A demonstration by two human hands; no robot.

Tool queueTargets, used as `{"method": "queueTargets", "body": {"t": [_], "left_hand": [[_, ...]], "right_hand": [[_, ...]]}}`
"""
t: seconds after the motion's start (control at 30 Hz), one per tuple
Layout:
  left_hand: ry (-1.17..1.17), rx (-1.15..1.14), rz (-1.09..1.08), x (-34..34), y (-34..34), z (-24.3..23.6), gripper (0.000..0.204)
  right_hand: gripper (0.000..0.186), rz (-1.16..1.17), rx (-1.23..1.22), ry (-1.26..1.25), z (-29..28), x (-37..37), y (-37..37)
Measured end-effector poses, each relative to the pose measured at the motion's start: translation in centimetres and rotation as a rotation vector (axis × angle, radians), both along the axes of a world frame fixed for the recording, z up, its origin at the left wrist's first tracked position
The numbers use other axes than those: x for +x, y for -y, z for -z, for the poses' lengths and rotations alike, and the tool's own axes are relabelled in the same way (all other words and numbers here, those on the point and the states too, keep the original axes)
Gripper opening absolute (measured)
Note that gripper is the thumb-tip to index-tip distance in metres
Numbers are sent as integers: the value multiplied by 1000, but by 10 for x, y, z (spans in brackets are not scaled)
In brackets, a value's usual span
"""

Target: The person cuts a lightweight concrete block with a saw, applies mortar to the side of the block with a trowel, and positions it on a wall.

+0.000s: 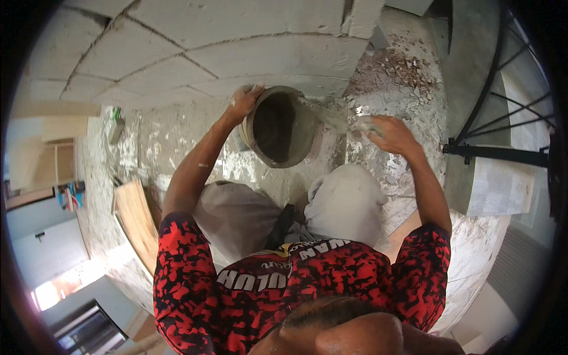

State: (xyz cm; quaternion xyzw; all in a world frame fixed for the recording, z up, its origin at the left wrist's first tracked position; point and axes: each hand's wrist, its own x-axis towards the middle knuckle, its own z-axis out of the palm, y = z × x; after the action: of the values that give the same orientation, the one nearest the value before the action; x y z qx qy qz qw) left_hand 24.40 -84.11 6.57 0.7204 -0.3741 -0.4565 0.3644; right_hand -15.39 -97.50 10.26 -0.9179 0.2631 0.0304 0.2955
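Note:
A round, mortar-smeared bucket [300,148] is tipped so that its mouth faces me, with grey matter inside. My left hand [245,102] grips its rim at the upper left. To the right of the bucket, my right hand [387,134] is closed round the handle of what looks like a trowel [332,120]. The trowel's blade is coated grey, blurred by motion, and points toward the bucket's right rim. My knees are bent just below the bucket.
A pale block wall [266,56] rises right behind the bucket. Broken rubble [396,71] lies on the floor at the far right. A dark metal frame [503,155] stands at the right, and a wooden board [135,222] leans at the left.

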Motion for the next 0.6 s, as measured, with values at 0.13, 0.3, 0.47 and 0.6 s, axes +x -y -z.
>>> {"method": "queueTargets", "body": {"t": [0.13,0.3,0.47,0.6], "left_hand": [[11,-17,-108,-3,-4,-25,51],[-114,-60,-193,10,-18,-55,54],[-39,-2,-163,-1,-32,-135,59],[149,-2,-149,-6,-57,-235,54]], "right_hand": [[41,-100,38,-202,15,71,-9],[42,-294,-315,-247,-48,149,-24],[42,-445,-589,-263,-124,173,-49],[35,-548,-457,-379,-203,169,-94]]}}
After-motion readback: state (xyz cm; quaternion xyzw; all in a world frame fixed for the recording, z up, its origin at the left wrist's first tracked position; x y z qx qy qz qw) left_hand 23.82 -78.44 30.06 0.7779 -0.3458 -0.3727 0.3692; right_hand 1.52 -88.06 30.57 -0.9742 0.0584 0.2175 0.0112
